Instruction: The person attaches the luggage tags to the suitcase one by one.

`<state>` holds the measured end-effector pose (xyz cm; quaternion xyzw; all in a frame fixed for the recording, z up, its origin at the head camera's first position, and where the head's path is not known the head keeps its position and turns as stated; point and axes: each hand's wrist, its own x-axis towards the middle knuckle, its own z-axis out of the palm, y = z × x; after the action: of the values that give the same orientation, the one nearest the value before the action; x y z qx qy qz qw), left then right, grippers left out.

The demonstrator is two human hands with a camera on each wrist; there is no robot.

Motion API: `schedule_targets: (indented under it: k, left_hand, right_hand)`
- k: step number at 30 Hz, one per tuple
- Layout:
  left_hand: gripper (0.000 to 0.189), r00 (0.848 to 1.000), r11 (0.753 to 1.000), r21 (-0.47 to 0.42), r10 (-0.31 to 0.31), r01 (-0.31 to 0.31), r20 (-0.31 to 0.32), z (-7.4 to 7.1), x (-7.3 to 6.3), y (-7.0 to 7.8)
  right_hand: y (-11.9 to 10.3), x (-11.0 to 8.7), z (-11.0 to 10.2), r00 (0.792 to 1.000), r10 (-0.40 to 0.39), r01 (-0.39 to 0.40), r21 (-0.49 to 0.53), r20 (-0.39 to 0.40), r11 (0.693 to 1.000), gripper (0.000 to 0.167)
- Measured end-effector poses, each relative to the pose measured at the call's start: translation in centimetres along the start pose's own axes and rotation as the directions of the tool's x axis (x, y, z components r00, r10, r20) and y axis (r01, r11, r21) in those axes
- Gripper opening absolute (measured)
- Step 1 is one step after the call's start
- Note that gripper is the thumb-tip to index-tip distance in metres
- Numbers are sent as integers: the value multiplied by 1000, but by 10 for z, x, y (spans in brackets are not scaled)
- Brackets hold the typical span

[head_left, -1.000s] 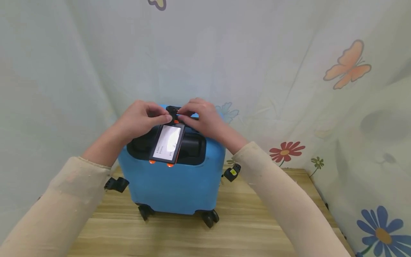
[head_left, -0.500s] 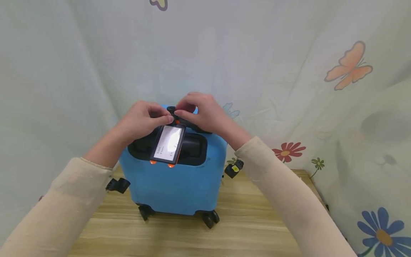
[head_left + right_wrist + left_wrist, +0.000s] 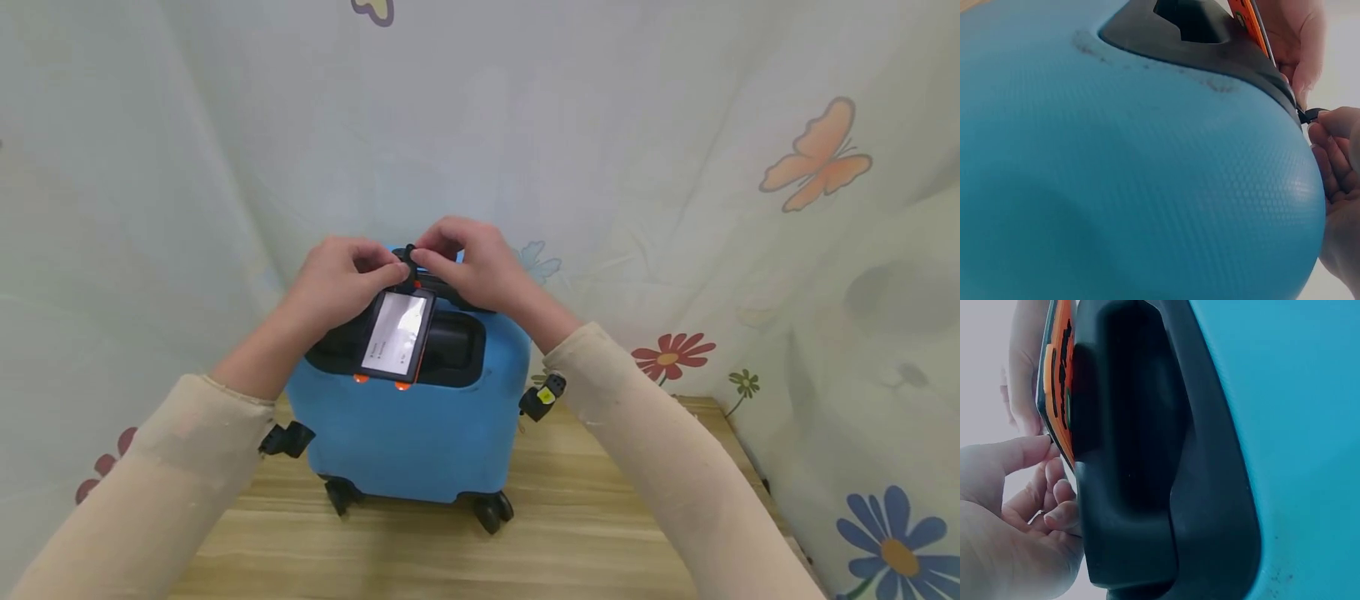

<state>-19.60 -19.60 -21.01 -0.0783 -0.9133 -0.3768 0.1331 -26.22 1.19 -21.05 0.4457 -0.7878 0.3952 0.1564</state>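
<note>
A blue suitcase (image 3: 408, 437) stands upright on its wheels in the head view. Against its black top recess leans a luggage tag (image 3: 394, 335) with a white face and orange edging, hung by a black strap (image 3: 410, 273) at the carry handle (image 3: 450, 292). My left hand (image 3: 339, 279) pinches the strap just above the tag between thumb and fingers. The right hand (image 3: 480, 260) pinches the strap's end a little higher up. In the right wrist view that black strap end (image 3: 1312, 115) shows between thumb and finger. Fingers partly hide the strap's loop.
Wood-patterned flooring (image 3: 420, 558) lies under the suitcase. A pale curtain (image 3: 525, 108) printed with flowers and butterflies hangs close behind and at the sides. Black wrist cameras (image 3: 542, 397) sit beside both sleeves.
My right hand has risen slightly from the handle and regripped at the strap's end. The left hand, still pinching the strap, has shifted slightly to the right. The suitcase stays put.
</note>
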Motion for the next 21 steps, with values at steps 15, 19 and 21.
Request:
schedule_targets:
  k: [15,19,21]
  left_hand:
    - [27,997,997,26,-73,72,36,-1,2,6]
    - [28,998,998,-5,-57,57,21,0,0,2]
    - [28,999,999,-26,-43,43,10,1,-1,-1]
  right_hand:
    - [1,1,4,997,75,-72,125,-18,990,14]
    - [2,1,5,996,92,-89,152,-15,984,14]
    - [3,1,6,995,95,-92,162,-10,982,14]
